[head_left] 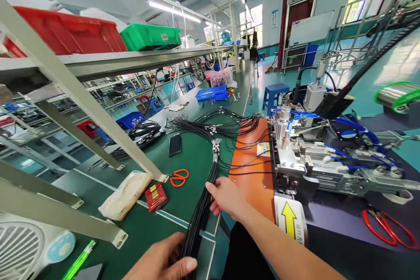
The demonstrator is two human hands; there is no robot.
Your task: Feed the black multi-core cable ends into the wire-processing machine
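Observation:
A thick bundle of black cables (205, 197) runs along the green workbench (190, 157) toward me, tied with white tags near its fanned-out far end (216, 145). My left hand (164, 260) wraps around the bundle's near end at the bench edge. My right hand (228, 197) rests on the bundle's middle, fingers curled against it, beside an orange mat (252, 170). Loose cable ends spread over the mat toward a metal machine (315, 157).
Orange scissors (179, 177), a black phone (175, 144), a white bag (124, 194) and a red packet (156, 197) lie on the bench. Slanted shelf struts (82, 96) rise at left under red and green bins. Red-handled cutters (390, 227) lie at right. A blue stool (274, 94) stands beyond.

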